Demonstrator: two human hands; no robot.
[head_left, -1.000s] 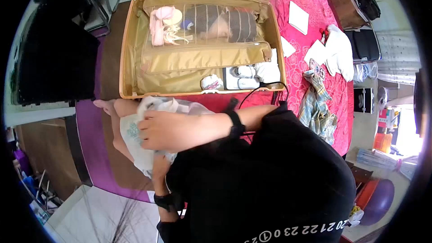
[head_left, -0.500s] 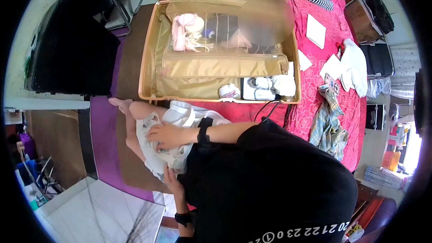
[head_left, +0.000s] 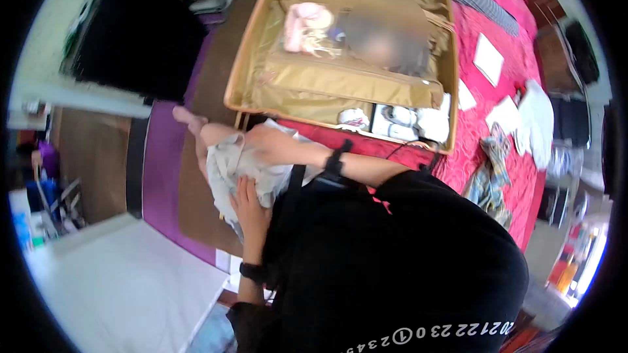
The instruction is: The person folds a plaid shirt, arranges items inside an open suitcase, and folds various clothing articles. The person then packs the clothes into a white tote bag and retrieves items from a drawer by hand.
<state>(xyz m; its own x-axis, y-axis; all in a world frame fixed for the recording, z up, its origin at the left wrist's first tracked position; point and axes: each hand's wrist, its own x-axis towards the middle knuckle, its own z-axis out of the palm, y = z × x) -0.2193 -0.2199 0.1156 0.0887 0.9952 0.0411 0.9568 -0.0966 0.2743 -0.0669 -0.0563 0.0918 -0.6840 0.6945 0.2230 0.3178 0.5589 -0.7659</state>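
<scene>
A crumpled white cloth (head_left: 224,163) with strap-like bands lies across my lap; its exact kind is hard to make out. My left hand (head_left: 250,208) rests on its near side, fingers stretched out over the fabric. My right hand (head_left: 278,149) reaches in from the right onto the far part of the cloth, and its fingers are smeared by motion. Just beyond my lap stands an open suitcase (head_left: 245,52) with a tan lining. Inside it are a pink and cream item (head_left: 306,23), a small white bundle (head_left: 353,117) and white items (head_left: 400,132) along the near edge.
The suitcase rests against a bed with a pink-red cover (head_left: 458,134). On the bed lie a striped roll (head_left: 484,8), white cards (head_left: 488,59), a white garment (head_left: 535,124) and a plaid cloth (head_left: 495,157). A white tabletop (head_left: 124,274) is at the lower left.
The view has shifted, so the suitcase appears further right and higher. My left hand has come up onto the cloth. The right hand has moved along it, and the cloth is rearranged.
</scene>
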